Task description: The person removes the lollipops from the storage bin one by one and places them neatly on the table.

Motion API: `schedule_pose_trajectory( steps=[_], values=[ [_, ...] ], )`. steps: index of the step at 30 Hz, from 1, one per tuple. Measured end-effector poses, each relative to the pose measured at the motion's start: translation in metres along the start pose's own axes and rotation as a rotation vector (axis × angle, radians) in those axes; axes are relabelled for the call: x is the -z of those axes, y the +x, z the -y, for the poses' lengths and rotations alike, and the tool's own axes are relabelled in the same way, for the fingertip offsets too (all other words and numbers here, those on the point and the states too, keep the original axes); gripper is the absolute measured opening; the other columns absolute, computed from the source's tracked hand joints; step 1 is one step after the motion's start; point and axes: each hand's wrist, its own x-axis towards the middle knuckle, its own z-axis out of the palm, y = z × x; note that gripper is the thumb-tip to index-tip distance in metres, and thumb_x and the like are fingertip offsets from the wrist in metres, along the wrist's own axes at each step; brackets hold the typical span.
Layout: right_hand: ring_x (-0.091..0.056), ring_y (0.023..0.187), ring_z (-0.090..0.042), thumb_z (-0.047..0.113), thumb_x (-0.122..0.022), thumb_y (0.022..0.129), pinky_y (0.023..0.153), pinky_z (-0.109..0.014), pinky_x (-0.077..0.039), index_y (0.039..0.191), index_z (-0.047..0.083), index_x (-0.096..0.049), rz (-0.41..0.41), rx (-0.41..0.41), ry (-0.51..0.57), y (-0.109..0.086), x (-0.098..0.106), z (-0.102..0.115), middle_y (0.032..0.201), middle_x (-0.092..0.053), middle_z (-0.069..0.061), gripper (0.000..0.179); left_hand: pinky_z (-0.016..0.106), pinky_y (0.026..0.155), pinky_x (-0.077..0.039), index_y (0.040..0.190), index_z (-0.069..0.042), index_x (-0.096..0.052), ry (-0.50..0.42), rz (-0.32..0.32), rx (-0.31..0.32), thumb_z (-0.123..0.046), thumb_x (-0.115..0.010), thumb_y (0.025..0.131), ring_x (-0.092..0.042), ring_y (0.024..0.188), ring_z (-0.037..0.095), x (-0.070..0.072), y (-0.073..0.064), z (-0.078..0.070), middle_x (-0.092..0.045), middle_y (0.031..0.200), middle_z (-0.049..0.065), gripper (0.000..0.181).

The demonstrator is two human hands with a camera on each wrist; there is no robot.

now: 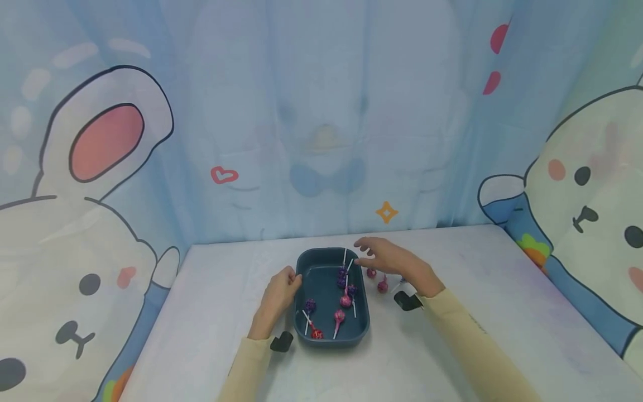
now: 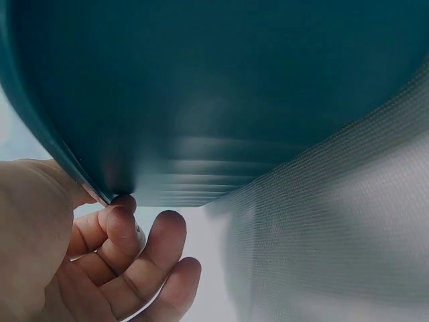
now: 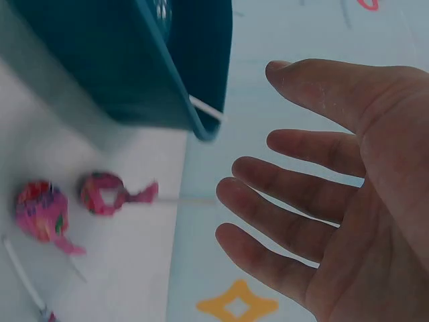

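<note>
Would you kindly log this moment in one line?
left grip: holds tray; right grip: empty, near tray; lollipops: inside and beside tray

Both wrist views crop the blue tray [image 2: 214,80] at the top, the right one blurs two pink lollipops [image 3: 43,211] and cuts off another lollipop [image 3: 25,277] at the bottom, while the head view leaves the red lollipop [image 1: 317,334] too small to read.
</note>
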Motion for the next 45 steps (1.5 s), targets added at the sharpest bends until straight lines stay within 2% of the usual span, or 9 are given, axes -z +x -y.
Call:
schedule_pose_trajectory(
  steps=[5, 12, 16, 23, 29, 32, 37, 45],
  values=[
    [-0.054, 0.113, -0.03, 0.034, -0.059, 0.088, 0.091, -0.045, -0.044, 0.13, 0.005, -0.047, 0.018, 0.054, -0.003, 0.006, -0.007, 0.012, 0.128, -0.053, -0.014, 0.052, 0.026, 0.049, -0.036, 0.079, -0.013, -0.048, 0.002, 0.008, 0.006, -0.029, -0.051, 0.092, -0.044, 0.054, 0.012, 0.0, 0.0, 0.0, -0.046, 0.062, -0.001, 0.022],
    [-0.054, 0.112, -0.027, 0.033, -0.059, 0.089, 0.093, -0.043, -0.042, 0.129, 0.004, -0.047, 0.025, 0.122, -0.073, 0.014, -0.016, 0.027, 0.124, -0.055, -0.014, 0.051, 0.026, 0.048, -0.035, 0.079, -0.013, -0.047, 0.003, 0.004, 0.006, -0.03, -0.051, 0.092, -0.044, 0.054, 0.012, 0.0, 0.0, -0.001, -0.047, 0.063, -0.001, 0.022],
    [-0.053, 0.113, -0.024, 0.035, -0.059, 0.088, 0.094, -0.042, -0.042, 0.129, 0.006, -0.048, 0.059, 0.111, -0.069, 0.017, -0.023, 0.039, 0.125, -0.055, -0.011, 0.051, 0.026, 0.048, -0.035, 0.078, -0.012, -0.047, -0.003, 0.004, 0.005, -0.029, -0.051, 0.092, -0.043, 0.053, 0.012, 0.001, 0.001, -0.002, -0.046, 0.063, -0.001, 0.022],
    [-0.053, 0.114, -0.021, 0.034, -0.058, 0.089, 0.095, -0.038, -0.042, 0.127, 0.007, -0.05, 0.121, 0.15, -0.171, 0.027, -0.042, 0.058, 0.123, -0.056, -0.009, 0.048, 0.026, 0.048, -0.035, 0.079, -0.012, -0.047, -0.008, 0.012, 0.006, -0.028, -0.052, 0.092, -0.044, 0.054, 0.012, 0.003, 0.001, -0.002, -0.046, 0.063, 0.0, 0.021],
    [-0.051, 0.118, -0.019, 0.035, -0.059, 0.088, 0.098, -0.036, -0.04, 0.13, 0.009, -0.049, 0.179, 0.117, -0.217, 0.031, -0.052, 0.071, 0.126, -0.056, -0.005, 0.05, 0.026, 0.048, -0.035, 0.079, -0.013, -0.046, -0.01, 0.014, -0.002, -0.028, -0.051, 0.092, -0.043, 0.053, 0.012, 0.003, 0.001, -0.001, -0.046, 0.063, -0.001, 0.021],
    [-0.051, 0.118, -0.019, 0.034, -0.06, 0.088, 0.098, -0.036, -0.04, 0.129, 0.009, -0.05, 0.2, 0.128, -0.233, 0.032, -0.055, 0.076, 0.126, -0.056, -0.005, 0.049, 0.025, 0.048, -0.034, 0.078, -0.013, -0.046, -0.004, 0.008, -0.013, -0.029, -0.051, 0.092, -0.043, 0.053, 0.011, 0.002, 0.001, 0.0, -0.045, 0.063, -0.002, 0.021],
    [-0.054, 0.115, -0.019, 0.032, -0.062, 0.086, 0.097, -0.036, -0.041, 0.126, 0.01, -0.052, 0.222, 0.184, -0.264, 0.035, -0.062, 0.084, 0.123, -0.058, -0.006, 0.047, 0.026, 0.048, -0.034, 0.078, -0.012, -0.047, -0.002, 0.002, -0.023, -0.027, -0.051, 0.092, -0.043, 0.053, 0.012, 0.003, 0.0, 0.0, -0.045, 0.062, -0.002, 0.021],
    [-0.06, 0.094, -0.011, 0.029, -0.067, 0.083, 0.087, -0.032, -0.047, 0.116, 0.014, -0.059, 0.255, 0.224, -0.295, 0.041, -0.075, 0.09, 0.107, -0.065, -0.002, 0.038, 0.026, 0.048, -0.034, 0.078, -0.012, -0.046, 0.003, 0.0, -0.013, -0.027, -0.052, 0.091, -0.042, 0.053, 0.012, 0.002, 0.001, -0.001, -0.044, 0.062, -0.001, 0.021]
  ],
)
